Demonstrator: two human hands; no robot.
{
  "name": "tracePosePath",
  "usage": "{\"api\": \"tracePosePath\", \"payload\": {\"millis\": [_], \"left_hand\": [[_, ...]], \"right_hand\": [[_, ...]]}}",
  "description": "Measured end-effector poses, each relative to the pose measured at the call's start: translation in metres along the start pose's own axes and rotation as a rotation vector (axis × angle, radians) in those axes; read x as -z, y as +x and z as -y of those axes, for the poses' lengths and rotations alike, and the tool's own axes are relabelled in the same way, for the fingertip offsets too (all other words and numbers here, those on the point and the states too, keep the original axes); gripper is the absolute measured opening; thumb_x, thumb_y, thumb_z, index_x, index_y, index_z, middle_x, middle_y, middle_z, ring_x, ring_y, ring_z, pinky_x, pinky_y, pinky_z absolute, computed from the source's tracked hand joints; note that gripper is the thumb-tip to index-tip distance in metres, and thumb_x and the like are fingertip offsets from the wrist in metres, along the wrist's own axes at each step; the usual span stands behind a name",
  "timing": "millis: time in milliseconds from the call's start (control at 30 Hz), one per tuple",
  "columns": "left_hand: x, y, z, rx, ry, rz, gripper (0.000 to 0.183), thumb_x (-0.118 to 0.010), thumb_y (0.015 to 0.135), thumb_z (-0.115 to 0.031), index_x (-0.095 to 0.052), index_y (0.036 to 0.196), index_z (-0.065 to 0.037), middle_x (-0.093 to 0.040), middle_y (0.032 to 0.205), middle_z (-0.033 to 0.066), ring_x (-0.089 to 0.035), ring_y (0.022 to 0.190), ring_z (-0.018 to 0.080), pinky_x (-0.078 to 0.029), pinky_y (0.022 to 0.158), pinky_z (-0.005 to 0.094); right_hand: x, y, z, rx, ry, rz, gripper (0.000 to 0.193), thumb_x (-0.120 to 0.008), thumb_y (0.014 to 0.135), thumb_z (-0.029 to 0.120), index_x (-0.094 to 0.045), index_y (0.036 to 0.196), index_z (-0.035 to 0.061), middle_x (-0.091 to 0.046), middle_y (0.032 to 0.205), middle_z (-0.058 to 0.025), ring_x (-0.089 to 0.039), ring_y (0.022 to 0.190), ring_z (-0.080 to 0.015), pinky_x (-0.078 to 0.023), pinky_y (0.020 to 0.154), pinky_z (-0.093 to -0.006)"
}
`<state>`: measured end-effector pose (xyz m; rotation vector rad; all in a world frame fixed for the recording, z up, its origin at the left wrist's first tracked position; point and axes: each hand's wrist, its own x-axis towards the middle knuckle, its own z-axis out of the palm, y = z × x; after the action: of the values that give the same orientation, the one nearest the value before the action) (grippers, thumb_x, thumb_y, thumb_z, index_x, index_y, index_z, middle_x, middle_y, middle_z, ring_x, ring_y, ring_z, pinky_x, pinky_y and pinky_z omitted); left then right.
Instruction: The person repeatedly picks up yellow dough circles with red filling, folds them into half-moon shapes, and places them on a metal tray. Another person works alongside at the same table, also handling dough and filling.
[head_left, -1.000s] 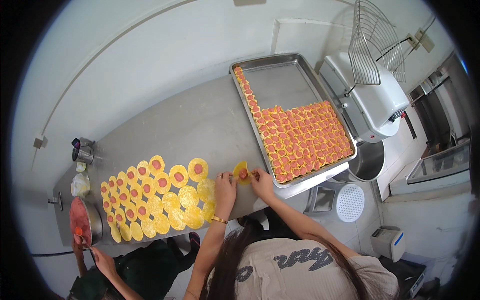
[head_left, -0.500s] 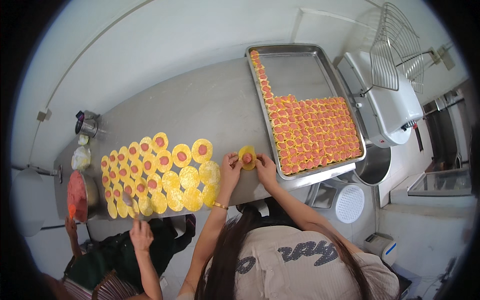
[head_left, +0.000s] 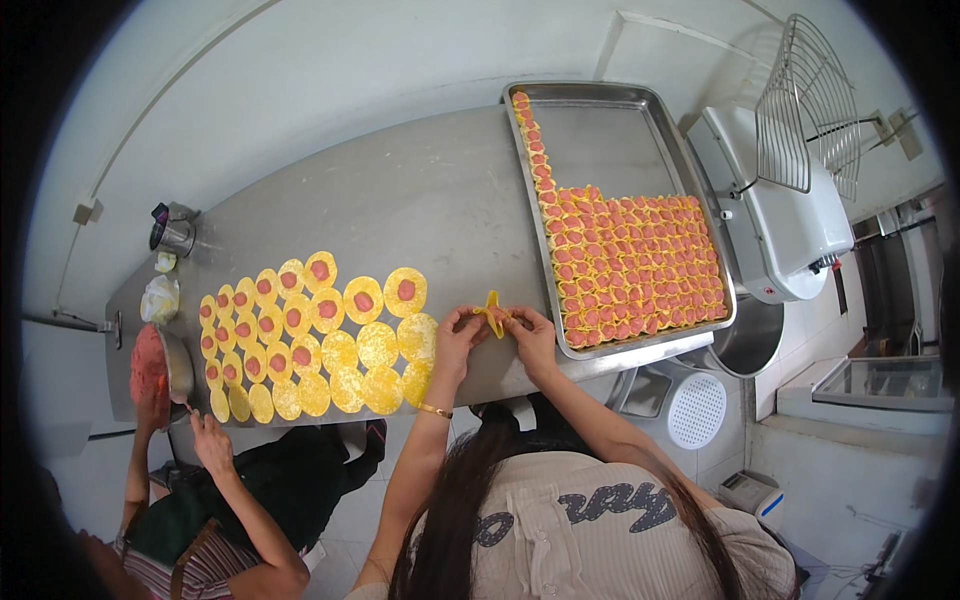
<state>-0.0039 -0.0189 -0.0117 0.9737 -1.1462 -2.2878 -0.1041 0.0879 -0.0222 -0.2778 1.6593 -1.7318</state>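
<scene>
Above the steel table (head_left: 420,190), a yellow dumpling wrapper (head_left: 492,302) with a lump of pink filling is pinched from both sides. My left hand (head_left: 457,338) grips its left edge and my right hand (head_left: 534,340) its right edge, and its sides are drawn upward. Left of my left hand, round yellow wrappers (head_left: 377,346) lie in rows, many topped with pink filling. To the right of my right hand, the metal tray (head_left: 550,290) carries close rows of open-topped dumplings (head_left: 640,270), plus one single column up its left side.
At left a co-worker's hand (head_left: 212,445) holds a utensil by a steel bowl (head_left: 180,365) of pink filling. A plastic bag (head_left: 160,300) and a steel cup (head_left: 175,235) stand behind. A white machine (head_left: 765,200) with a wire guard adjoins the tray; a white stool (head_left: 697,410) stands below.
The wrapper between my hands has gone from nearly flat to folded up around its filling. The co-worker's right hand has moved left from the wrappers to the bowl. The view has shifted slightly.
</scene>
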Motion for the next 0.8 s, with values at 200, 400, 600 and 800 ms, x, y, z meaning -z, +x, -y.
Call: {"api": "tracePosePath", "payload": {"millis": [200, 400, 600, 800], "left_hand": [[0.003, -0.008, -0.002, 0.001, -0.144, -0.013, 0.010, -0.060, 0.089, -0.006, -0.055, 0.097, -0.003, -0.057, 0.110, 0.0055, -0.059, 0.099, 0.0149, -0.052, 0.087, 0.0291], [-0.014, -0.013, -0.010, -0.076, -0.133, -0.002, 0.011, -0.060, 0.088, -0.004, -0.054, 0.098, -0.004, -0.053, 0.117, 0.0060, -0.057, 0.103, 0.0167, -0.052, 0.087, 0.0302], [-0.020, -0.028, -0.024, -0.074, -0.081, 0.040, 0.020, -0.062, 0.087, -0.004, -0.055, 0.105, -0.003, -0.053, 0.119, 0.0065, -0.058, 0.103, 0.0170, -0.054, 0.085, 0.0323], [-0.010, -0.023, -0.009, -0.175, 0.376, -0.020, 0.020, -0.067, 0.081, -0.002, -0.060, 0.099, 0.000, -0.061, 0.103, 0.0064, -0.062, 0.096, 0.0176, -0.054, 0.079, 0.0303]], "right_hand": [[-0.003, -0.001, 0.031, 0.053, 0.153, 0.041, 0.017, -0.061, 0.087, 0.004, -0.061, 0.103, -0.0031, -0.064, 0.099, -0.0067, -0.060, 0.091, -0.0110, -0.047, 0.083, -0.0237], [-0.003, -0.011, 0.045, 0.142, 0.162, 0.134, 0.018, -0.063, 0.084, 0.001, -0.061, 0.101, -0.0048, -0.065, 0.097, -0.0083, -0.062, 0.096, -0.0157, -0.049, 0.085, -0.0273], [0.015, 0.002, 0.049, 0.180, -0.402, 0.037, 0.025, -0.067, 0.077, -0.002, -0.062, 0.101, -0.0008, -0.064, 0.094, -0.0076, -0.065, 0.086, -0.0177, -0.052, 0.078, -0.0284], [0.017, -0.002, 0.051, 0.444, -0.460, 0.247, 0.025, -0.066, 0.074, -0.003, -0.064, 0.099, 0.0004, -0.063, 0.089, -0.0104, -0.065, 0.086, -0.0233, -0.053, 0.074, -0.0325]]}}
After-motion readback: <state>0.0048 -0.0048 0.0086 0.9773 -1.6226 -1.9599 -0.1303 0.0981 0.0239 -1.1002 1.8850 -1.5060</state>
